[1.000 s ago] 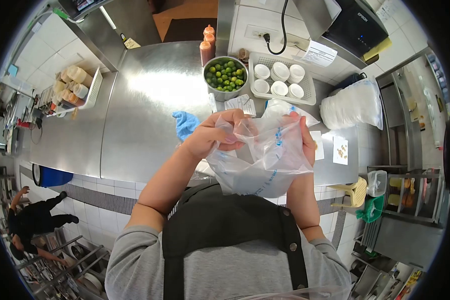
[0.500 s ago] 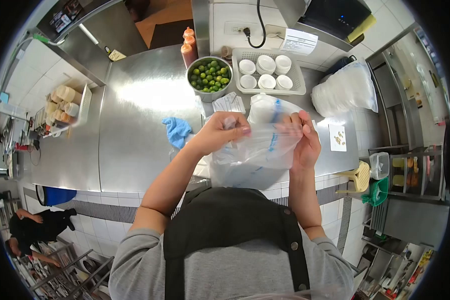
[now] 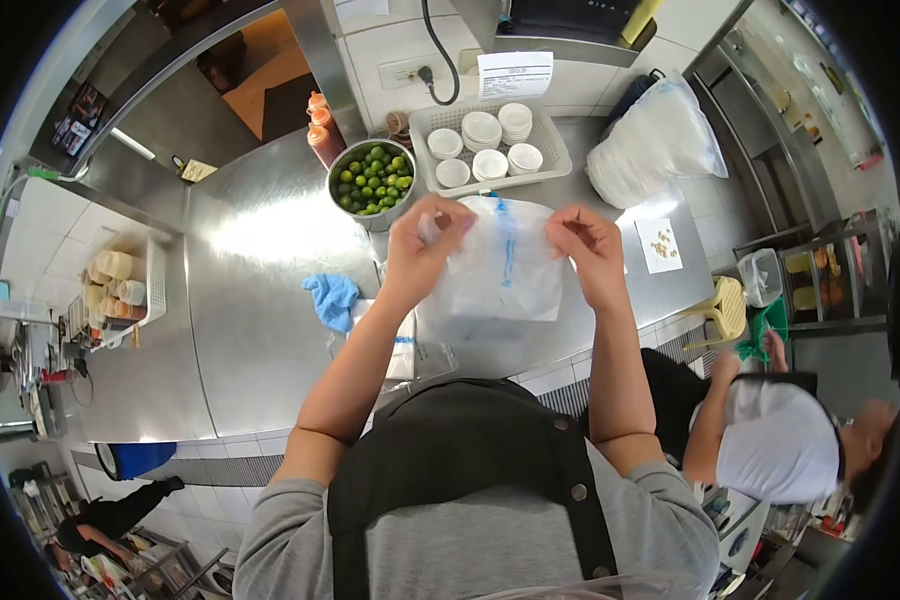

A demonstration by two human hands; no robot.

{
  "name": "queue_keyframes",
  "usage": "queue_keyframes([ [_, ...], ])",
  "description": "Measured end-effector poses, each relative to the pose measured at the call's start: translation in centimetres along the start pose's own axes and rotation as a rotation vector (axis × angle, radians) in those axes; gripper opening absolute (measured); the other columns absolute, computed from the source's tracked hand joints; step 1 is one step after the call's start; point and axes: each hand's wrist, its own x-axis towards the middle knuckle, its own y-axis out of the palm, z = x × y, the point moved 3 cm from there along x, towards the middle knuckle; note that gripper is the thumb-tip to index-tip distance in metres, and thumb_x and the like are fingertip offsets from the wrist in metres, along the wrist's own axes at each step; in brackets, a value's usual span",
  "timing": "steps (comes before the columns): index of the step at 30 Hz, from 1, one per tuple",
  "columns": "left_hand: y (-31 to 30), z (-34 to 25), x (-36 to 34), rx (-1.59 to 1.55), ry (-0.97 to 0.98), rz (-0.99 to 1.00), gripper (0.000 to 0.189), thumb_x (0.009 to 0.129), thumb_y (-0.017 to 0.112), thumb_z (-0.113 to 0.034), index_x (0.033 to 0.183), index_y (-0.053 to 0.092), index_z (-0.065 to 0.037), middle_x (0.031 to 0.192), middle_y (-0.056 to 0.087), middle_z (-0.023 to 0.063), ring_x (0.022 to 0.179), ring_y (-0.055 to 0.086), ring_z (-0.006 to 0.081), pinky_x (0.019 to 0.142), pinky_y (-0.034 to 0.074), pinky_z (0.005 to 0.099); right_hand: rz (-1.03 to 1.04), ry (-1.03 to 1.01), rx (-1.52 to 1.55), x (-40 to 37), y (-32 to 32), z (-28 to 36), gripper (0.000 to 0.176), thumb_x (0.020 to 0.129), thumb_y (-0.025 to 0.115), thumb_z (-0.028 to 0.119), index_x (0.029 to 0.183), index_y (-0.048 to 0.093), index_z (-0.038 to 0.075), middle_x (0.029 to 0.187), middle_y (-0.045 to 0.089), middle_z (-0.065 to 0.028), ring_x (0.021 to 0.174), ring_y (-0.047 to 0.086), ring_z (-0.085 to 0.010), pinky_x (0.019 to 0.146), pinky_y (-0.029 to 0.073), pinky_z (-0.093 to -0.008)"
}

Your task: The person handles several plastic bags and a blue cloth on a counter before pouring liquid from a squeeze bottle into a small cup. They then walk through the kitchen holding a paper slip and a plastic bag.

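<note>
A translucent white plastic bag [image 3: 505, 265] with blue print hangs in front of me, over the near part of the steel counter. At its upper left corner, my left hand [image 3: 422, 248] is closed in a pinch on the plastic. The fingers of my right hand [image 3: 588, 248] pinch the upper right edge of the same bag. Below my left forearm lies a packet of folded white plastic [image 3: 400, 352] in clear wrap. A crumpled blue cloth [image 3: 330, 300] rests to the left of it.
Behind the bag stand a metal pot of green limes [image 3: 373, 178] and a white basket [image 3: 560, 160] of stacked small cups. Orange sauce bottles [image 3: 322, 135] are at the back. A bulky plastic sack [image 3: 655, 145] sits back right. At right, a person in a white shirt [image 3: 780, 440] is close by.
My hands have spread the bag flatter and hold its top corners, with my left fingers farther left. A person in white has come into view at right. The whole view has shifted.
</note>
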Motion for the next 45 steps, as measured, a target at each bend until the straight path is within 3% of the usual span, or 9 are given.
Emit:
queue_keyframes([
  [5,-0.4,3.2,3.0,0.163,-0.293,-0.048,0.008,0.095,0.068,-0.012,0.097,0.067,-0.004,0.084,0.064,-0.0005,0.075,0.058,0.0081,0.064,0.047,0.0241,-0.196,0.214,-0.159,1.9,1.4,-0.9,0.006,0.095,0.067,0.011,0.091,0.065,0.007,0.081,0.059,0.0025,0.066,0.050,-0.0026,0.061,0.040,-0.0216],
  [9,-0.7,8.8,2.5,-0.240,-0.561,-0.002,0.011,0.096,0.063,-0.013,0.103,0.064,-0.005,0.084,0.064,0.0004,0.075,0.061,0.0090,0.062,0.047,0.0269,-0.103,0.273,0.051,3.2,-1.0,-10.9,0.013,0.093,0.067,0.013,0.105,0.067,0.007,0.091,0.063,0.0014,0.072,0.058,-0.0065,0.061,0.045,-0.0262],
  [12,0.0,11.0,0.6,-0.139,-0.659,-0.051,0.035,0.096,0.062,-0.008,0.130,0.058,-0.002,0.112,0.070,0.0061,0.093,0.068,0.0141,0.078,0.055,0.0281,-0.120,0.186,0.130,1.0,-1.1,-17.6,0.030,0.092,0.066,0.016,0.120,0.065,0.006,0.095,0.068,-0.0012,0.076,0.061,-0.0094,0.064,0.047,-0.0266],
  [15,-0.9,19.3,-1.5,0.013,-0.463,-0.077,0.037,0.097,0.056,-0.013,0.132,0.054,-0.002,0.115,0.068,0.0107,0.101,0.065,0.0209,0.087,0.051,0.0337,-0.174,0.604,-0.108,0.6,0.8,-17.8,0.038,0.091,0.063,0.014,0.126,0.063,0.001,0.098,0.071,-0.0053,0.081,0.066,-0.0126,0.067,0.051,-0.0286],
  [17,-0.4,22.2,-2.4,0.110,-0.314,-0.131,0.033,0.099,0.052,-0.017,0.127,0.052,0.000,0.113,0.067,0.0175,0.106,0.064,0.0283,0.092,0.048,0.0388,-0.128,0.533,-0.038,0.7,1.2,-18.3,0.035,0.091,0.063,0.013,0.124,0.064,0.000,0.098,0.071,-0.0051,0.077,0.065,-0.0124,0.062,0.050,-0.0285],
  [32,-0.4,25.6,-3.1,0.044,-0.327,-0.223,0.017,0.101,0.050,-0.018,0.105,0.056,-0.002,0.095,0.062,0.0150,0.088,0.058,0.0235,0.084,0.047,0.0352,-0.291,0.472,0.298,-0.5,3.2,-21.0,0.030,0.093,0.061,0.006,0.122,0.063,-0.003,0.112,0.071,-0.0128,0.101,0.069,-0.0209,0.086,0.055,-0.0337],
  [38,-0.9,24.0,-5.0,0.144,-0.422,-0.339,0.034,0.106,0.046,-0.031,0.120,0.060,-0.004,0.111,0.064,0.0071,0.091,0.060,0.0149,0.081,0.049,0.0288,-0.402,0.226,-0.068,-1.7,1.1,-27.2,0.019,0.098,0.057,0.013,0.110,0.061,-0.001,0.099,0.067,-0.0094,0.091,0.062,-0.0171,0.081,0.051,-0.0315],
  [42,-2.7,19.0,-6.9,-0.384,-0.472,-0.386,0.050,0.105,0.041,-0.055,0.109,0.057,-0.008,0.092,0.055,0.0042,0.067,0.047,0.0101,0.062,0.042,0.0246,-0.465,0.149,-0.204,-6.1,1.9,-23.2,0.016,0.101,0.056,0.017,0.102,0.058,0.000,0.089,0.060,-0.0057,0.082,0.056,-0.0150,0.077,0.049,-0.0324],
  [45,-4.8,12.8,-7.2,-0.619,-0.359,-0.349,0.063,0.099,0.037,-0.070,0.111,0.053,-0.010,0.089,0.052,0.0029,0.060,0.042,0.0091,0.056,0.037,0.0230,-0.198,0.412,0.005,-9.9,3.3,-22.2,0.021,0.100,0.058,0.018,0.105,0.061,-0.002,0.095,0.063,-0.0065,0.089,0.058,-0.0144,0.082,0.049,-0.0327],
])
